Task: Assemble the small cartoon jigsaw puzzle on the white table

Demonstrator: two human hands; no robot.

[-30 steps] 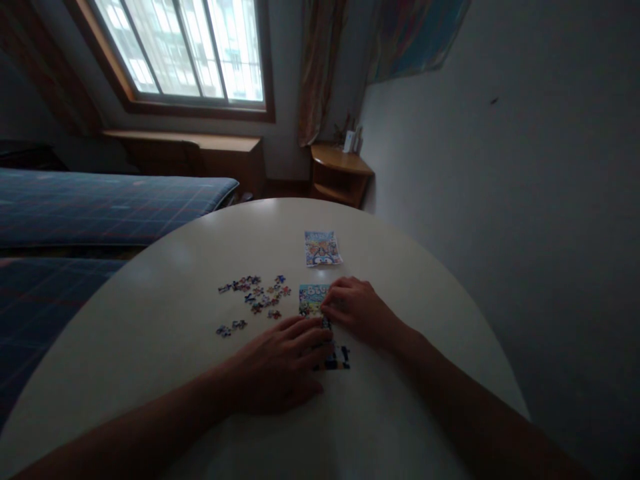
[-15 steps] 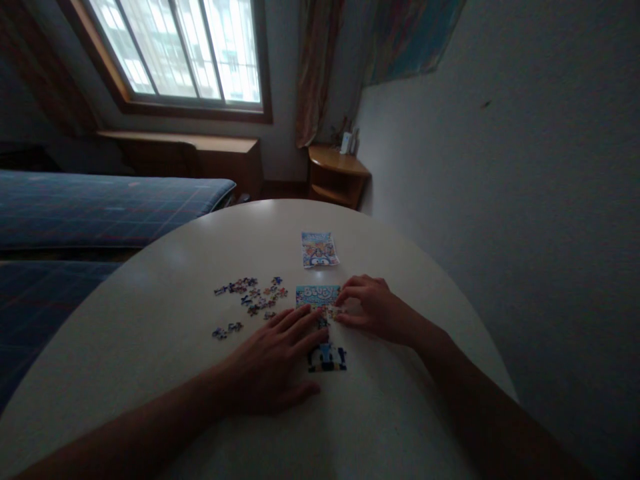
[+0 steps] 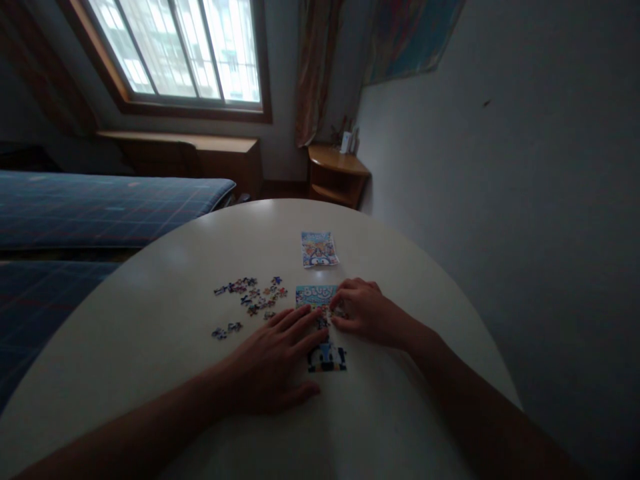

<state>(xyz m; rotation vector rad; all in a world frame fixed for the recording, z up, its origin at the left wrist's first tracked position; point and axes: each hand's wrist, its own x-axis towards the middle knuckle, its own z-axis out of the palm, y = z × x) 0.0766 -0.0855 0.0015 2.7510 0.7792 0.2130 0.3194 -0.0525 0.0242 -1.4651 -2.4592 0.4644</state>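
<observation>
A partly built jigsaw puzzle [image 3: 320, 295] lies on the round white table [image 3: 390, 427], its top strip blue and a lower part [image 3: 327, 359] showing a dark figure. My left hand [image 3: 273, 360] lies flat on the table with fingers stretched out, its fingertips on the puzzle's left edge. My right hand [image 3: 367, 312] rests on the puzzle's right side with fingers curled and pinched together at a small piece I cannot make out clearly. Several loose puzzle pieces [image 3: 253, 295] are scattered to the left of the puzzle.
A small picture card [image 3: 319, 249] lies farther back on the table. Two more loose pieces [image 3: 226, 329] sit apart at the left. Beyond the table are a bed with a blue plaid cover [image 3: 100, 207], a wooden corner shelf [image 3: 337, 172] and a window [image 3: 185, 50]. A wall stands at the right.
My right hand drew back to the right off the puzzle's top strip, then edged slightly left again. My left hand slid a little left and down, uncovering the puzzle's lower part.
</observation>
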